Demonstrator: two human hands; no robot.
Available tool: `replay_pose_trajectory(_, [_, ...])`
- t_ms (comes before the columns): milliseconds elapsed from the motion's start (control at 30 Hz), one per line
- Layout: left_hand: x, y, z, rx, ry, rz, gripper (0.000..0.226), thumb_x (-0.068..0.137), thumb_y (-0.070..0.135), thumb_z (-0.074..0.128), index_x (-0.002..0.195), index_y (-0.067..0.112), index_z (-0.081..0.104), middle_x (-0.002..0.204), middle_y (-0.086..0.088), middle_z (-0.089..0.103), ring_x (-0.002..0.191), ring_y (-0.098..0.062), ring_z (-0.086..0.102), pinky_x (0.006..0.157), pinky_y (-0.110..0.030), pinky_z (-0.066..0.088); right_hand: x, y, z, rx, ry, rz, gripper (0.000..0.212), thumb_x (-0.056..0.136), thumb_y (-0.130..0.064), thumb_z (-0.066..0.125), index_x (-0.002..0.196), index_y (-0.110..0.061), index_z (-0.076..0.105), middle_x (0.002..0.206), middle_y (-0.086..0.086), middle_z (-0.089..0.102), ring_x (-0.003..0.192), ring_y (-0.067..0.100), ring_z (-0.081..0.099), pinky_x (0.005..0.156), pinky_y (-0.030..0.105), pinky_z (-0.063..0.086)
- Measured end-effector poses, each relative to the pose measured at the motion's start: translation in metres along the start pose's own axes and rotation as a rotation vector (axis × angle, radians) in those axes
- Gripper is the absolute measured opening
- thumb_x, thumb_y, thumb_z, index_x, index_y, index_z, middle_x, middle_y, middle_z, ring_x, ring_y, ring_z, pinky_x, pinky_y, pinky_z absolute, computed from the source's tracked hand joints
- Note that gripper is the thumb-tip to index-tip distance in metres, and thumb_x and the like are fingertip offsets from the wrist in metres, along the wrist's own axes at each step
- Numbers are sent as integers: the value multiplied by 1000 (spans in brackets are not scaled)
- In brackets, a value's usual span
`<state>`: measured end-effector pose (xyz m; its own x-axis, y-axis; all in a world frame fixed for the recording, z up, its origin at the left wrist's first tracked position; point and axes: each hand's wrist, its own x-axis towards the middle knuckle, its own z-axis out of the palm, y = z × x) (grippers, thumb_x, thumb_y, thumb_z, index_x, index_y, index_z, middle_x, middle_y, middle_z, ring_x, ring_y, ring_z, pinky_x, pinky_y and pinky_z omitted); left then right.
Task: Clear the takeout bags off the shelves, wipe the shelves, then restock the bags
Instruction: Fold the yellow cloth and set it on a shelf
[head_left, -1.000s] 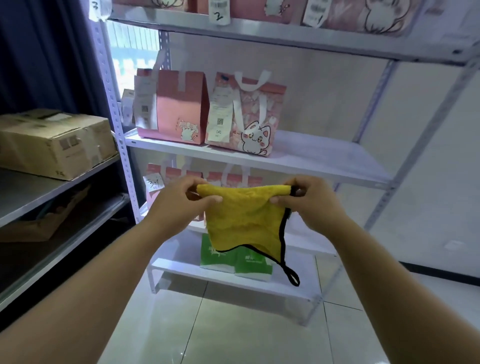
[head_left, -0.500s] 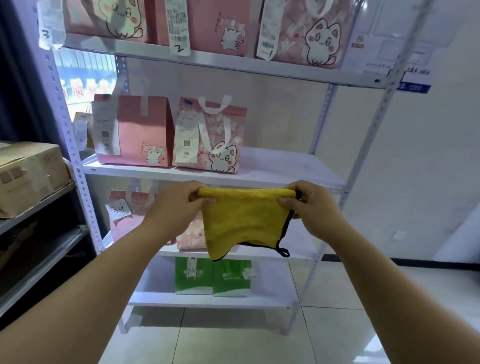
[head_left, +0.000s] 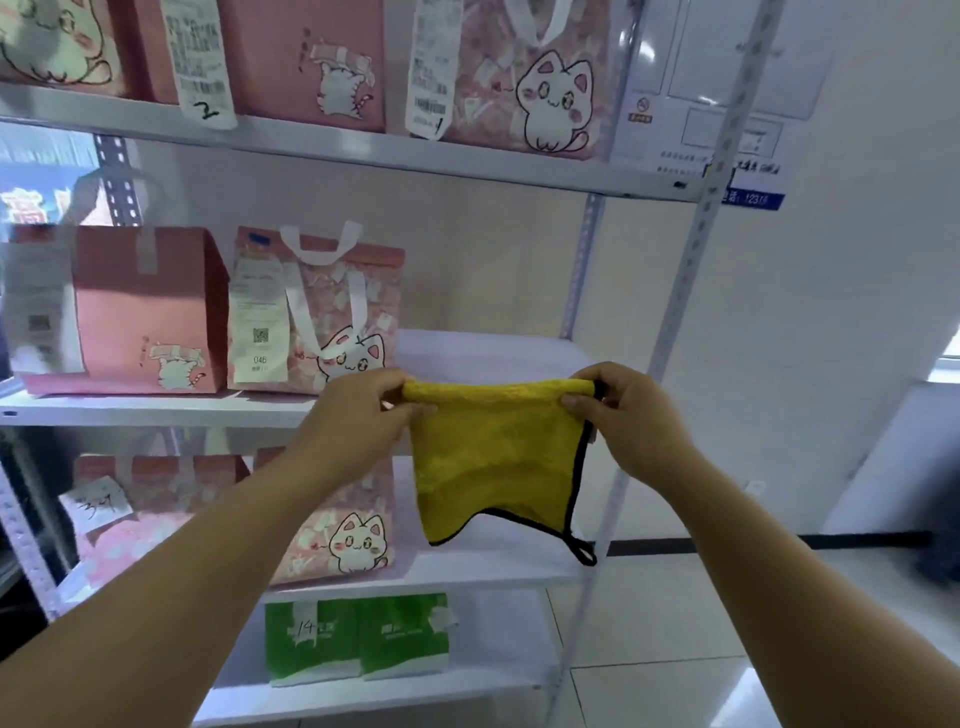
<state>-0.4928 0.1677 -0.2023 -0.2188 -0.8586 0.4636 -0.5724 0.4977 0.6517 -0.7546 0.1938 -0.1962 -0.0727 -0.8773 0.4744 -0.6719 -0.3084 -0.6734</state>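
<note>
I hold a yellow cloth (head_left: 493, 457) with black edging stretched out in front of the white metal shelves (head_left: 498, 353). My left hand (head_left: 358, 410) pinches its top left corner and my right hand (head_left: 623, 415) pinches the top right corner. On the middle shelf stand a plain pink takeout bag (head_left: 145, 312) and a pink cat-print bag (head_left: 322, 312); the right half of that shelf is bare. More pink bags (head_left: 530, 78) stand on the shelf above. Below are another cat bag (head_left: 343, 525) and green bags (head_left: 358, 639).
The rack's right front post (head_left: 691, 270) stands just right of my hands. A white wall with a posted notice (head_left: 717, 78) lies behind. Pale floor tiles (head_left: 675, 613) stretch to the right of the rack.
My view has lifted and moved closer to the rack, so the top shelf's bags now show. Both hands still hold the cloth stretched between them, which hangs a little longer.
</note>
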Motion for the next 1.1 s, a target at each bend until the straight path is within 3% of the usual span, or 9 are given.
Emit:
replay_pose_trajectory(67, [22, 1, 15, -3, -3, -1, 7, 87, 21, 62, 86, 17, 67, 78, 4, 64, 75, -15, 59, 66, -29, 44, 20, 16, -8, 8, -5, 5, 2, 87, -20, 63, 87, -18, 62, 75, 4, 62, 71, 25, 60, 65, 34, 47])
replay_pose_trajectory(167, [52, 4, 36, 16, -15, -32, 13, 89, 29, 59, 87, 17, 62, 83, -4, 63, 80, -21, 59, 68, -33, 44, 47, 36, -17, 47, -37, 1, 6, 89, -18, 61, 84, -20, 58, 80, 11, 62, 71, 21, 55, 63, 30, 44])
replay_pose_trajectory(367, [95, 3, 66, -135, -45, -77, 8, 93, 28, 54, 92, 21, 58, 87, -1, 66, 80, -16, 65, 79, -42, 55, 88, 65, -27, 225, -129, 36, 5, 93, -16, 54, 90, -18, 54, 74, 4, 54, 66, 18, 55, 58, 30, 53])
replay_pose_trajectory(567, [134, -3, 78, -241, -109, -91, 5, 92, 21, 54, 91, 19, 59, 71, -6, 64, 54, -19, 64, 50, -31, 55, 121, 88, -26, 287, -151, 24, 5, 95, -17, 52, 90, -15, 53, 63, 2, 49, 43, 11, 50, 39, 27, 44])
replay_pose_trajectory(733, [178, -27, 89, -182, -137, -109, 6, 91, 22, 58, 88, 19, 62, 60, -1, 64, 48, -17, 62, 45, -30, 52, 164, 118, -9, 274, -169, 72, 7, 93, -18, 57, 89, -12, 55, 59, 7, 49, 39, 18, 46, 36, 27, 41])
replay_pose_trajectory(833, [209, -50, 107, -51, -215, -164, 10, 91, 24, 58, 89, 14, 61, 74, -6, 66, 61, -20, 67, 50, -31, 53, 193, 139, 10, 115, -220, 164, 11, 92, -22, 58, 89, -11, 55, 65, 8, 55, 47, 16, 53, 40, 27, 45])
replay_pose_trajectory(933, [235, -75, 129, 84, -244, -201, 13, 89, 27, 60, 82, 16, 60, 75, -6, 64, 57, -18, 65, 56, -30, 49, 218, 160, 31, -99, -258, 217, 13, 92, -27, 55, 88, -14, 54, 70, 5, 58, 62, 22, 59, 51, 32, 48])
replay_pose_trajectory(1100, [271, -95, 155, -151, -216, -366, 7, 90, 13, 59, 91, 7, 59, 77, -15, 61, 63, -31, 68, 54, -35, 56, 250, 185, 55, -99, -180, 318, 12, 90, -30, 58, 90, -18, 57, 79, 3, 59, 72, 26, 59, 70, 41, 53])
